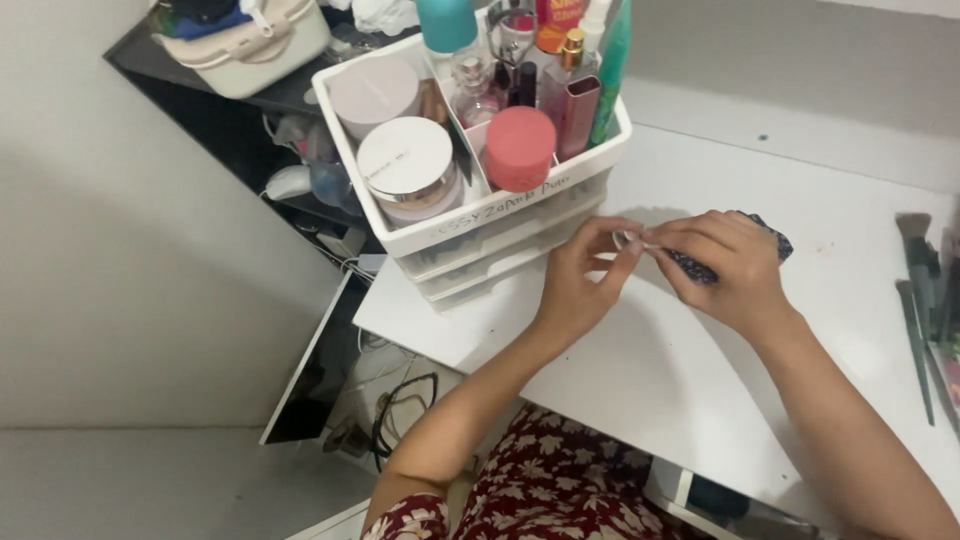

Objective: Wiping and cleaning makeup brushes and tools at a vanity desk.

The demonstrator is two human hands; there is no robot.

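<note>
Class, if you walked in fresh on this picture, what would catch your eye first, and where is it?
First, the two hands at centre above the white table: the left hand and right hand pinch a small dark patterned item between them. Next, the white drawer organiser at upper centre, crammed with jars, including a round pink-lidded jar.

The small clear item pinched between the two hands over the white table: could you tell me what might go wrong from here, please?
1. The small clear item sits only between fingertips of the left hand and right hand; it could slip onto the white table.
2. The crowded organizer stands close; a left-hand knock might topple bottles.
</note>
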